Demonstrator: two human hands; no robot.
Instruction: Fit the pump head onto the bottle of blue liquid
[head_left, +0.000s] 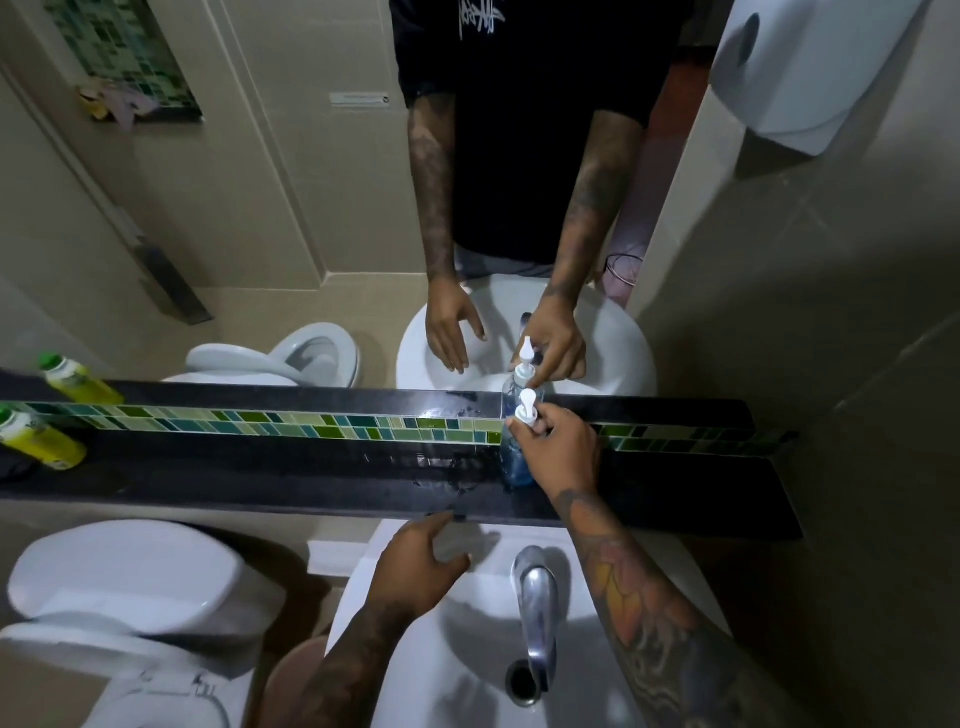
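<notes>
A clear bottle of blue liquid stands upright on the black shelf against the mirror. The white pump head sits on the bottle's neck. My right hand is closed around the pump's collar at the top of the bottle and covers the bottle's right side. My left hand hovers open over the left rim of the white sink, holding nothing. The mirror repeats the bottle, the pump and both hands.
A chrome tap juts over the sink basin with the drain below it. A yellow bottle with a green cap lies at the shelf's left end. A white toilet stands left. Water wets the shelf.
</notes>
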